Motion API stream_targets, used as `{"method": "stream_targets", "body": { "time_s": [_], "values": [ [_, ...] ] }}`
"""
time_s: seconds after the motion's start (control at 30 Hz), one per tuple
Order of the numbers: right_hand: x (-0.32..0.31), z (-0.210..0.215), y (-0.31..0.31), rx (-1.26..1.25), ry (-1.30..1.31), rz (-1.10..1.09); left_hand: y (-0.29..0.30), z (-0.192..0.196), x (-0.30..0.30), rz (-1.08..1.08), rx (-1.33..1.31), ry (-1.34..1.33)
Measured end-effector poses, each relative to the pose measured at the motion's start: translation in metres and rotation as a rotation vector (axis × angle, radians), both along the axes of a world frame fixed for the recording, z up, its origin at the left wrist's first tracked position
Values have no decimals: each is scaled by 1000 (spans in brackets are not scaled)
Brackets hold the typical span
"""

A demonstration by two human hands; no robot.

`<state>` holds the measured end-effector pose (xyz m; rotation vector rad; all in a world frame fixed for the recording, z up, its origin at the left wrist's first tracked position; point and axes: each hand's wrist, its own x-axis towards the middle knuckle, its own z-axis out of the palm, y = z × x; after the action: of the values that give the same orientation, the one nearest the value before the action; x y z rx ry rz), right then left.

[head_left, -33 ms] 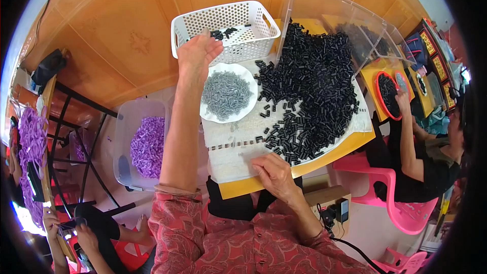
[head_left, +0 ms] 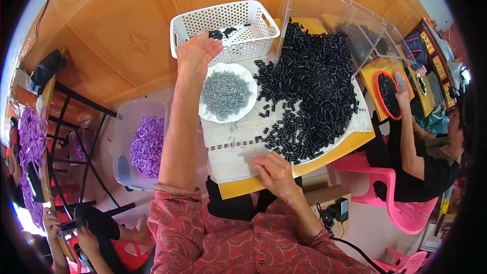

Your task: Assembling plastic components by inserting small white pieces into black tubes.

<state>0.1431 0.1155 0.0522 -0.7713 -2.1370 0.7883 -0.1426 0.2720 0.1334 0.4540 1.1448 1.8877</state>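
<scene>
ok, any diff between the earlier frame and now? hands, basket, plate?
Nothing visibly changed. The left hand reaches out at the rim of the white basket, above the white plate of grey pieces. The right hand rests on the white sheet beside the heap of black pieces. Basket, plate and heap lie as they did.

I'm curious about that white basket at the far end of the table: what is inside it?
A few small black pieces lie in the white basket, near the left hand stretched over its front rim. The hand covers that corner, so anything beneath it is hidden.
</scene>
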Motion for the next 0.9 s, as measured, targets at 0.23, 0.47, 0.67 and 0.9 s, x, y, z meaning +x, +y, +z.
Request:
{"method": "stream_targets", "body": {
  "time_s": [0.23, 0.47, 0.67, 0.9],
  "values": [
    [16, -12, 36, 79, -28, -209, -67, -36, 43, -81, 18, -32],
    [18, -12, 80, 215, -183, -499, -164, -63, 115, -152, -121, -84],
    [20, -22, 116, 318, -340, -556, -204, -95, 137, -200, -170, -183],
    [13, -21, 134, 388, -446, -543, -213, -102, 139, -207, -209, -162]
  ]
}}
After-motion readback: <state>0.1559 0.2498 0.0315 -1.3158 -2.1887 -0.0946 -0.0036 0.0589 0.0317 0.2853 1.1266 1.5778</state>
